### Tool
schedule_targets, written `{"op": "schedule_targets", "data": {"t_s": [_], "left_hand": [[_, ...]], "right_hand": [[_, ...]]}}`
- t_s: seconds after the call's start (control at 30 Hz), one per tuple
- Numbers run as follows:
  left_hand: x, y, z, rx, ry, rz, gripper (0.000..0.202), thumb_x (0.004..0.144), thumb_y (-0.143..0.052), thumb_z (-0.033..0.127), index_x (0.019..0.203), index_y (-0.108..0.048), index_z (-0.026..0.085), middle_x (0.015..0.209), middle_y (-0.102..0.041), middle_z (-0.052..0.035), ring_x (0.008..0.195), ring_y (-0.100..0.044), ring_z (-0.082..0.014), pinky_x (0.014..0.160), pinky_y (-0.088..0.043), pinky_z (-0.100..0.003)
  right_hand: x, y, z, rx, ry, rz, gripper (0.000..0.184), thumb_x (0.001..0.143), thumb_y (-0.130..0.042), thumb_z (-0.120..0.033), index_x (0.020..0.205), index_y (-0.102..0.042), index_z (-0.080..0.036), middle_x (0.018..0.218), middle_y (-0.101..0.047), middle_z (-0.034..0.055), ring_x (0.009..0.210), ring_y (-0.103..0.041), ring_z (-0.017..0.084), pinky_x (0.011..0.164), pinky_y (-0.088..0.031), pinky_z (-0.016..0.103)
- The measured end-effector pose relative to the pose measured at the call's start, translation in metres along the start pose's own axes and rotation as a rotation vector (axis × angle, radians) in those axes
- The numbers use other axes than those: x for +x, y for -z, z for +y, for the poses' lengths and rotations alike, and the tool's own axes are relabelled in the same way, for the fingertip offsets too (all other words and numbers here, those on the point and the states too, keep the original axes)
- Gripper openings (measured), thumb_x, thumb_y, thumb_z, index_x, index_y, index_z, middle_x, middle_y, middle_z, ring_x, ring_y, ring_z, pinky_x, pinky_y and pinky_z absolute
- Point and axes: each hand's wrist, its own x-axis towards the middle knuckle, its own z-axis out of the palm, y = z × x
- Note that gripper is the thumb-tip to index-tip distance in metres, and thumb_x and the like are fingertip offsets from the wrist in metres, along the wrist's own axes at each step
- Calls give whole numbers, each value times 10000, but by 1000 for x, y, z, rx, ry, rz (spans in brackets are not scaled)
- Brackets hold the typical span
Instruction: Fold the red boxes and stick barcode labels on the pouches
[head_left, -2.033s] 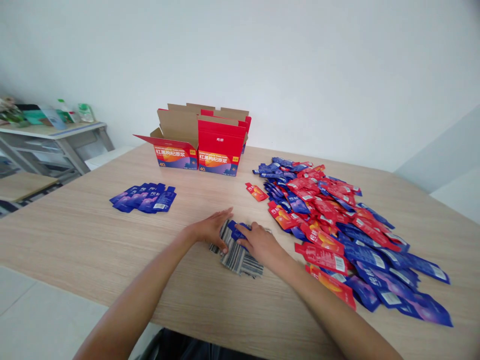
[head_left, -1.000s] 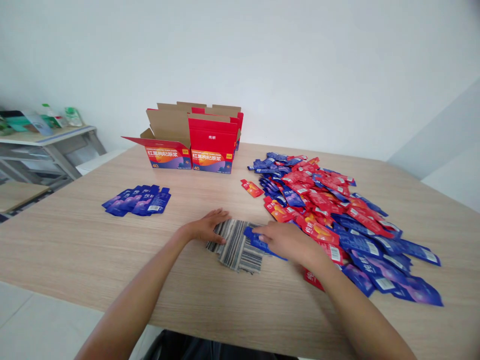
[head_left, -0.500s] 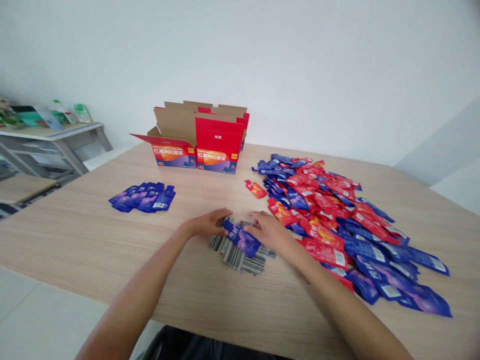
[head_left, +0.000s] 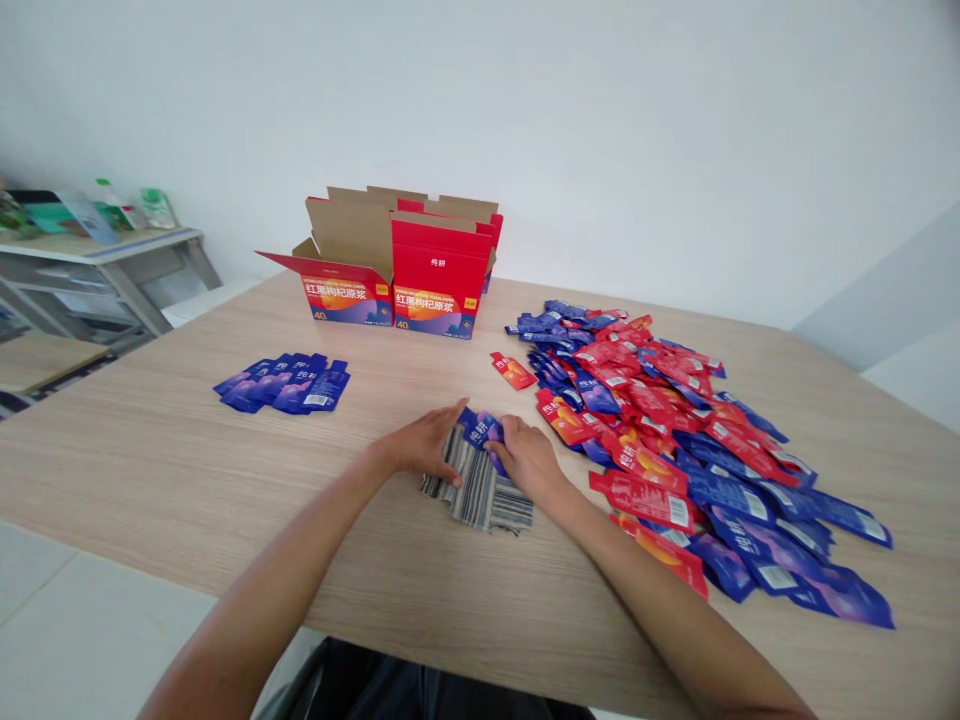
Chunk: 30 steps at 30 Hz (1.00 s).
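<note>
A grey-and-black striped cloth (head_left: 476, 495) lies on the table in front of me. Over its far edge is a blue pouch (head_left: 478, 427) with white lettering, gripped at its right side by my right hand (head_left: 531, 460), thumb on top. My left hand (head_left: 426, 444) is at the cloth's left side, thumb and forefinger spread apart. Its thumb rests on the cloth, and the forefinger reaches to the pouch's top end. To the left, several blue pouches (head_left: 289, 383) lie overlapping in a row. A single red pouch (head_left: 513, 370) lies just beyond my right hand.
A large heap of red and blue pouches (head_left: 652, 420) spreads over the table's right side. Open red cardboard boxes (head_left: 437, 270) stand at the back near the wall. Further left, a side desk (head_left: 97, 262) holds bottles and other items.
The blue pouch has shifted away from me, exposing more striped cloth. My right hand has closed round its right side, and my left thumb has come off the pouch onto the cloth.
</note>
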Motion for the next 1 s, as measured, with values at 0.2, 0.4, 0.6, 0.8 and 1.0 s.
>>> {"op": "schedule_targets", "data": {"t_s": [0.2, 0.4, 0.6, 0.8, 1.0], "left_hand": [[-1, 0, 2, -21, 6, 9, 1486, 544, -875, 615, 1609, 38, 124, 1548, -401, -241, 1450, -356, -395, 1192, -284, -502], [-1, 0, -4, -12, 37, -2, 1458, 533, -866, 629, 1611, -15, 139, 1636, -227, -231, 1512, -216, -406, 1226, -230, -491], [0, -5, 7, -88, 97, 95, 1459, 525, -855, 678, 1603, -59, 99, 1619, -232, -274, 1519, -168, -421, 1228, -187, -540], [11, -16, 53, -661, 20, 393, 670, 874, -521, 725, 1191, -633, 144, 1142, -689, -149, 1038, -653, -276, 934, -519, -428], [4, -5, 69, -1098, 292, 421, 636, 711, -654, 772, 851, -630, 152, 703, -624, -33, 620, -603, -169, 605, -550, -324]], "right_hand": [[-4, -7, 2, 217, -94, 181, 325, 1061, -357, -387, 1225, -456, -124, 1116, -669, 158, 940, -671, 250, 745, -437, 307], [-5, -5, -7, 208, 81, -9, 353, 1032, -420, -473, 1196, -477, -165, 994, -736, 114, 926, -698, 249, 792, -444, 317], [1, 6, 5, 173, -108, 76, 302, 1056, -354, -391, 1166, -459, -130, 979, -727, 159, 919, -707, 279, 765, -459, 332], [-6, 18, -8, 802, -70, 257, 331, 1042, -325, -495, 1133, -447, -202, 1001, -701, 89, 913, -678, 221, 753, -503, 310], [-2, 22, -4, 1090, 64, 13, 380, 981, -445, -516, 1158, -538, -193, 815, -645, 15, 671, -654, 188, 653, -555, 326]]}}
